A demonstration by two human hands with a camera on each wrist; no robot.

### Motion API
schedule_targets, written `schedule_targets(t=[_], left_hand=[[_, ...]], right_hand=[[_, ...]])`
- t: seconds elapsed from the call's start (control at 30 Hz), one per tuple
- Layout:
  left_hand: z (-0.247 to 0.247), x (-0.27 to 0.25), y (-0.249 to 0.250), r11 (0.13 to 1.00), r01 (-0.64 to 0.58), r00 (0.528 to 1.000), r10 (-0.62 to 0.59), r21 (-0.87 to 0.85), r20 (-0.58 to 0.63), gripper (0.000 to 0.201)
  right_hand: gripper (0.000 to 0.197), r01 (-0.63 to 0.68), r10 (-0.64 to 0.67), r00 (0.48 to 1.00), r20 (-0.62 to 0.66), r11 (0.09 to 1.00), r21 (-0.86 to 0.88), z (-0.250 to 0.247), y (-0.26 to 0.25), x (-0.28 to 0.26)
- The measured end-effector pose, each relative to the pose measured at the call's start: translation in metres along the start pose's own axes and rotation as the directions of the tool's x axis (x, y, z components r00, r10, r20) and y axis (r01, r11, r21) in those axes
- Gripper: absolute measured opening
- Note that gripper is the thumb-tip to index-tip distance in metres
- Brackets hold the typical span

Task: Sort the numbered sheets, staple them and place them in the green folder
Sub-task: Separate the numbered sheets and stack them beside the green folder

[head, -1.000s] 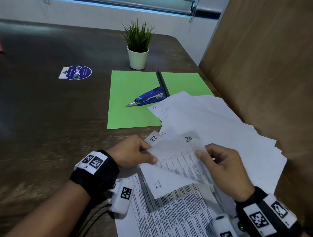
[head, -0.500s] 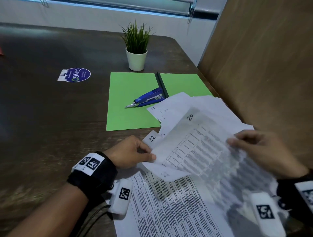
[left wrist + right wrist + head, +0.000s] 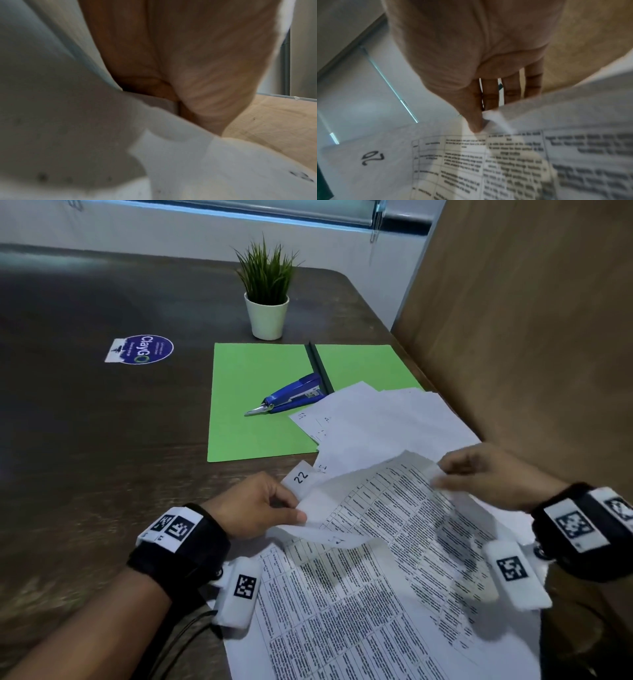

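Observation:
Printed sheets fan out over the table's right side. My left hand [image 3: 263, 505] pinches the corners of a small stack, where a corner numbered 22 [image 3: 301, 477] shows. My right hand [image 3: 479, 474] pinches the top edge of a printed sheet [image 3: 394, 508] marked 20 [image 3: 372, 157] and holds it lifted and curled above the pile. The green folder [image 3: 253, 402] lies open beyond the papers, with a blue stapler [image 3: 291, 397] resting on it near the spine. In the left wrist view only blurred paper [image 3: 85, 135] and palm show.
A potted plant [image 3: 267, 296] stands behind the folder. A round sticker [image 3: 142, 350] lies at the left. A brown wooden partition [image 3: 531, 320] runs along the table's right edge. More white sheets [image 3: 394, 419] overlap the folder's right half.
My right hand has peeled sheet 20 off the stack, swung it right, then drawn it back a little with the page curled. The left hand kept its hold on the stack.

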State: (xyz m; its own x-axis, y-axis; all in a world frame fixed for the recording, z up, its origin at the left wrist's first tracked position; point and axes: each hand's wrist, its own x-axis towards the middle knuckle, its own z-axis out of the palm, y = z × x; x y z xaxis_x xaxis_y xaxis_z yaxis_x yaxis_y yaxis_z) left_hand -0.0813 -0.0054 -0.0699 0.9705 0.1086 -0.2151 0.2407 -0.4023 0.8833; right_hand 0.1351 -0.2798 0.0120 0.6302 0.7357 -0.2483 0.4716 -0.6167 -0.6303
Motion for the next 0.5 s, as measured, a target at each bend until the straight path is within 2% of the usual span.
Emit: schedule_targets(t=[0.03,0.07,0.13,0.2,0.23,0.27,0.3,0.33,0.37,0.4,0.43,0.5], left_hand=[[0.001,0.0,0.002,1.0,0.002,1.0,-0.002,-0.014,-0.009,0.016],[0.002,0.0,0.003,0.999,0.012,1.0,-0.012,-0.031,-0.023,0.022],[0.002,0.001,0.0,0.998,0.035,0.998,-0.037,-0.057,-0.041,0.053],[0.0,0.0,0.0,0.996,0.055,0.998,-0.057,-0.064,-0.03,0.081],[-0.001,-0.001,0.001,0.997,0.053,0.998,-0.054,-0.06,-0.019,0.079],[-0.001,-0.001,0.002,0.998,0.046,0.999,-0.047,-0.048,-0.004,0.065],[-0.001,-0.002,0.004,0.998,0.039,0.999,-0.039,-0.04,0.006,0.046],[-0.002,-0.002,0.005,0.999,0.039,0.999,-0.039,-0.034,-0.002,0.032],[-0.001,-0.003,0.006,0.999,0.034,0.999,-0.034,-0.027,-0.013,0.02],[0.0,-0.002,0.006,1.0,0.016,0.999,-0.016,-0.015,-0.027,0.019],[0.001,-0.002,0.006,1.0,-0.001,0.999,0.001,-0.005,-0.043,0.027],[0.003,-0.003,0.008,1.0,-0.01,0.998,0.009,-0.005,-0.063,0.036]], right_hand=[[0.009,0.024,-0.025,0.997,-0.072,1.0,-0.015,-0.006,-0.004,0.003],[0.014,0.041,-0.049,0.987,-0.153,0.998,-0.051,-0.016,-0.008,0.007],[0.01,0.084,-0.114,0.943,-0.312,0.991,-0.107,-0.048,-0.022,0.01],[0.007,0.119,-0.211,0.876,-0.433,0.966,-0.231,-0.088,-0.044,0.005],[0.012,0.116,-0.247,0.832,-0.497,0.953,-0.279,-0.104,-0.055,0.001],[0.018,0.132,-0.283,0.777,-0.563,0.947,-0.294,-0.116,-0.064,-0.003],[0.019,0.153,-0.304,0.746,-0.592,0.944,-0.292,-0.128,-0.069,-0.004],[0.015,0.173,-0.332,0.736,-0.59,0.935,-0.31,-0.137,-0.074,-0.008],[0.013,0.2,-0.365,0.753,-0.548,0.92,-0.337,-0.143,-0.075,-0.008],[0.015,0.191,-0.396,0.755,-0.523,0.895,-0.404,-0.144,-0.074,-0.007],[0.02,0.177,-0.42,0.741,-0.524,0.875,-0.451,-0.138,-0.075,-0.004],[0.019,0.211,-0.471,0.726,-0.5,0.846,-0.49,-0.106,-0.085,-0.003]])
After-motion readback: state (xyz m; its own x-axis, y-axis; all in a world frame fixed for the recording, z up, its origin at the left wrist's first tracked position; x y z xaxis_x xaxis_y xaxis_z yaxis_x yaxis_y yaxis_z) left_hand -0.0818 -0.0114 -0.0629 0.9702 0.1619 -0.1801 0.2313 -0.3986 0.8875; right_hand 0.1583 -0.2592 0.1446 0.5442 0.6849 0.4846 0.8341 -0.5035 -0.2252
